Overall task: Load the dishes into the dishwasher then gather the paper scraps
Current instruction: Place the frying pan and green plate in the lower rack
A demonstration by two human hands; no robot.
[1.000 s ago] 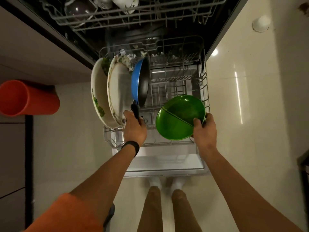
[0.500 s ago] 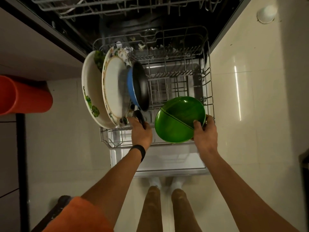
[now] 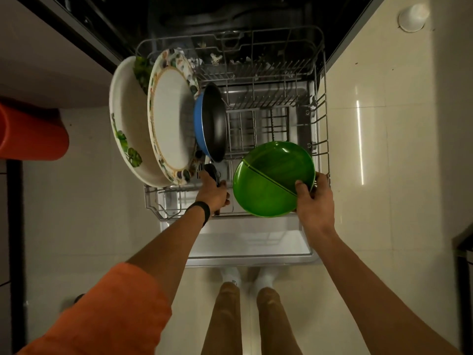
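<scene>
The dishwasher's lower rack is pulled out over the open door. Two large white plates stand on edge at its left: a leaf-patterned plate and a floral-rimmed plate. A blue frying pan with a black inside stands on edge next to them. My left hand grips the pan's black handle at the rack's front. My right hand holds a green divided plate by its right rim, tilted over the rack's front right.
The open dishwasher door lies flat in front of my feet. An orange cylinder sticks out at the left under a counter. A white round object sits on the pale floor at the top right.
The pan has been lowered into the rack beside the floral plate, my left hand following its handle down. The green plate has stayed over the front right. The view has tilted down.
</scene>
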